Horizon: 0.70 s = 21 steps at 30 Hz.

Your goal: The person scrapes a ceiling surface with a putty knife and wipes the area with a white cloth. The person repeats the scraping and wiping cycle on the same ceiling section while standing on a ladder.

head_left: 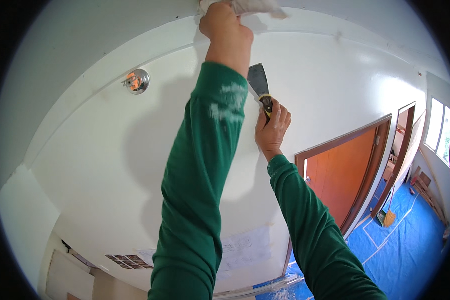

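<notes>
My left hand [225,27] is raised to the top of the white wall [325,100], closed on a pale, crumpled cloth-like piece [255,7], partly cut off by the frame's top, against the ceiling's edge. Lower and to the right, my right hand [273,125] grips a putty knife [257,80] by its black and yellow handle, the wide dark blade pointing up near the wall. Both green sleeves reach up from the lower edge; the left one has white smears near the cuff.
A round metal fixture [138,81] is on the upper wall at left. Papers [245,250] hang lower down. An orange door [340,175] stands at right. Blue sheeting [395,250] covers the floor, with a broom [388,218], planks [430,200] and a window [438,125] beyond.
</notes>
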Tool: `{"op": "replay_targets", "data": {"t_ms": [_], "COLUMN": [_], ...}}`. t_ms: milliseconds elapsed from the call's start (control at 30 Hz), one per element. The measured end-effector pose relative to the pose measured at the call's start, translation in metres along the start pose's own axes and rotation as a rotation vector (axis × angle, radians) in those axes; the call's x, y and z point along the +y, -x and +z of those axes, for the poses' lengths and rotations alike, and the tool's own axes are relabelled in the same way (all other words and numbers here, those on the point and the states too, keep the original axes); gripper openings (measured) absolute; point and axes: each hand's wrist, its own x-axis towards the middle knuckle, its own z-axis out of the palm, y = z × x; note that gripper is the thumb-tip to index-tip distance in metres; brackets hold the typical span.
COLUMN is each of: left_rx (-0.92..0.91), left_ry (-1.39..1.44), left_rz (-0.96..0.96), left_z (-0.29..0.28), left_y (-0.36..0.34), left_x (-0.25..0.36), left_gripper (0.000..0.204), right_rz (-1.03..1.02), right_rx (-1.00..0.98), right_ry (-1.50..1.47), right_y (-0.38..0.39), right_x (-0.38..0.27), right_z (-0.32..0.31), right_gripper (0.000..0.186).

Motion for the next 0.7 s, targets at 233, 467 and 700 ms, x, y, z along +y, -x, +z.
{"op": "replay_targets", "data": {"t_ms": [233, 467, 700], "left_rx": [-0.088, -0.136, 0.198], "left_ry": [-0.016, -0.23, -0.16], "left_rz": [-0.08, 0.212, -0.084], "left_z": [-0.008, -0.012, -0.009], "left_y": [-0.017, 0.014, -0.016], "left_x": [0.013, 0.008, 0.006], "left_gripper": [0.029, 0.036, 0.046], "right_rz": [-0.012, 0.01, -0.006], "right_rx": [-0.006, -0.025, -0.003], "right_ry": [-0.018, -0.007, -0.032], "right_y": [-0.001, 0.0, -0.001], "right_x": [0.002, 0.001, 0.003], "right_z": [0.0, 0.0, 0.0], "right_gripper": [0.047, 0.049, 0.049]}}
